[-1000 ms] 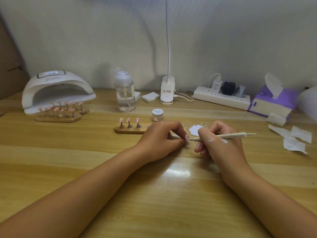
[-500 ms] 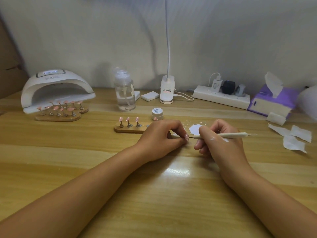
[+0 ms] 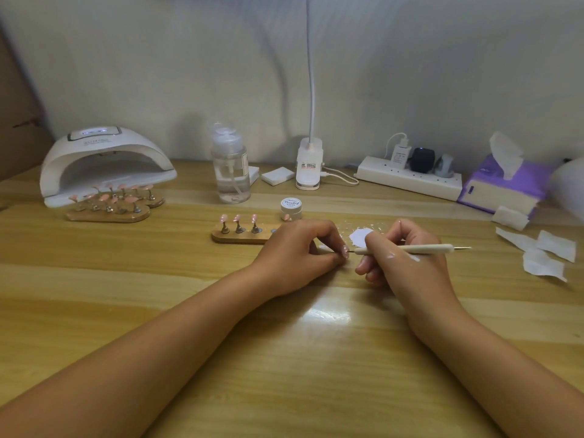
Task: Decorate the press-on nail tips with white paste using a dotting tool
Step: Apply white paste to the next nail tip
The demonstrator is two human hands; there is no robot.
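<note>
I see a pale wooden table (image 3: 126,311) set against a plain whitish wall (image 3: 410,74). A white nail lamp (image 3: 104,162) sits back left, with a power strip (image 3: 407,178) and a purple tissue box (image 3: 505,188) back right. A wooden stand (image 3: 240,238) carrying three pink tips (image 3: 237,219) stands mid-table, a small jar (image 3: 291,207) just behind it. The left grip (image 3: 297,251) is curled, pinching a nail tip (image 3: 345,250) low over the table. The right grip (image 3: 407,257) is clenched round the dotting tool (image 3: 420,248) like a pen, its point at that tip; whether it touches, I cannot tell. White paste (image 3: 360,236) lies on the table just behind.
</note>
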